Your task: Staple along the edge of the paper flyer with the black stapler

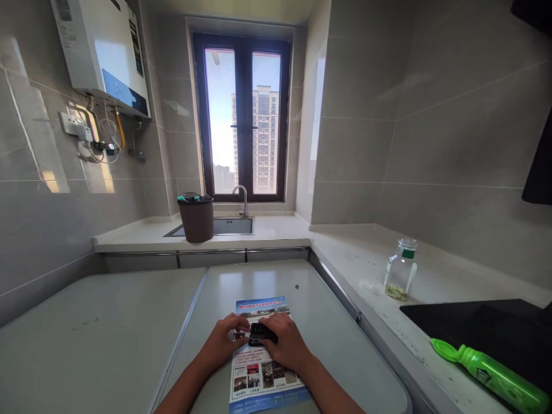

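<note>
A leaflet (250, 402) printed in blue, white and red lies flat on the pale table, under both hands. Over its middle is a small glossy black object (257, 333) that looks like a mini stapler; its exact kind is hard to make out. My right hand (287, 339) is closed around its right side, fingers curled over the top. From the left, my left hand (224, 342) pinches at its near end with thumb and fingertips, which partly hide that end. Beyond the leaflet, a tiny dark piece (296, 286) rests on the table.
A brown bucket (197, 221) stands by the sink (235, 226) and faucet (244, 201). On the right counter are a glass jar (399, 273), a clear lid (366, 284), a black cooktop (483, 322) and a green bottle (500, 374) lying with its cap open.
</note>
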Motion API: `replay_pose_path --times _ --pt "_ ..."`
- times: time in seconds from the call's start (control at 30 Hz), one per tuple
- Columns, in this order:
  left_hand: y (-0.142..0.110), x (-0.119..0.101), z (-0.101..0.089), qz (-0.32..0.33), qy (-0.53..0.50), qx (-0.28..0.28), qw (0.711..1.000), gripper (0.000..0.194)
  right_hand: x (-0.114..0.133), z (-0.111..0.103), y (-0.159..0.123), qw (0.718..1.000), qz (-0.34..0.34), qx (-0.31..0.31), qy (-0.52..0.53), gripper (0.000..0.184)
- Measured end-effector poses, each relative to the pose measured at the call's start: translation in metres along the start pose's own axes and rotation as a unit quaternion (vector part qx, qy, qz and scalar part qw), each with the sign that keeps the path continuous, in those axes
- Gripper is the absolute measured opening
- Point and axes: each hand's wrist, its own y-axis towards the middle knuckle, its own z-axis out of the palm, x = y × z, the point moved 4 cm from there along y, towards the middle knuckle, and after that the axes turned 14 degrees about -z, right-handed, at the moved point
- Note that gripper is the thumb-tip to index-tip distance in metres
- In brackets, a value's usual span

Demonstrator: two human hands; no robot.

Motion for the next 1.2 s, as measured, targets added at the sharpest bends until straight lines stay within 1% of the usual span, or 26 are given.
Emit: replay_pose_path --times 0.17,0.33,0.43,0.6,0.73,0.87,0.93,1.0,1.07,1.13,1.2 --pt "-0.001 -0.003 0.0 0.015 0.028 -0.006 0.999 0.025 0.0 0.001 -0.001 1.0 -0.01 -0.002 -0.003 0.04" --pt "-0.001 -0.001 -0.001 0.019 0.086 -0.036 0.995 0.019 0.002 -0.003 0.0 1.0 -0.006 0.0 -0.002 0.043" --pt "0.0 -0.002 -0.001 0.023 0.085 -0.032 0.996 0.02 0.003 -0.005 0.001 1.0 -0.002 -0.006 0.001 0.044" --pt "0.0 -0.005 -0.001 0.047 0.104 -0.027 0.993 0.017 0.003 -0.004 0.0 1.0 -0.004 -0.014 0.007 0.045" --pt "0.001 -0.002 -0.006 0.062 0.104 -0.022 0.992 0.012 -0.001 -0.006 -0.001 1.0 0.004 -0.023 0.004 0.044" --pt "0.004 0.004 -0.018 0.032 0.086 -0.041 0.995 0.009 -0.009 -0.013 -0.003 0.998 0.038 -0.049 0.007 0.047" --pt "0.005 0.006 -0.022 0.011 0.07 -0.041 0.997 0.007 -0.012 -0.017 -0.004 0.996 0.051 -0.063 0.019 0.049" --pt "0.005 0.006 -0.022 -0.009 0.049 -0.035 0.998 0.01 -0.013 -0.018 -0.005 0.995 0.055 -0.07 0.037 0.049" --pt "0.004 0.005 -0.019 -0.022 0.023 -0.024 0.999 0.021 -0.011 -0.018 -0.005 0.995 0.051 -0.072 0.055 0.048" --pt "0.003 0.002 -0.012 -0.02 0.002 -0.008 1.0 0.031 -0.007 -0.015 -0.004 0.994 0.039 -0.065 0.075 0.046" --pt "0.002 -0.002 -0.004 -0.013 -0.008 0.01 1.0 0.036 0.0 -0.011 -0.002 0.994 0.018 -0.051 0.091 0.042"
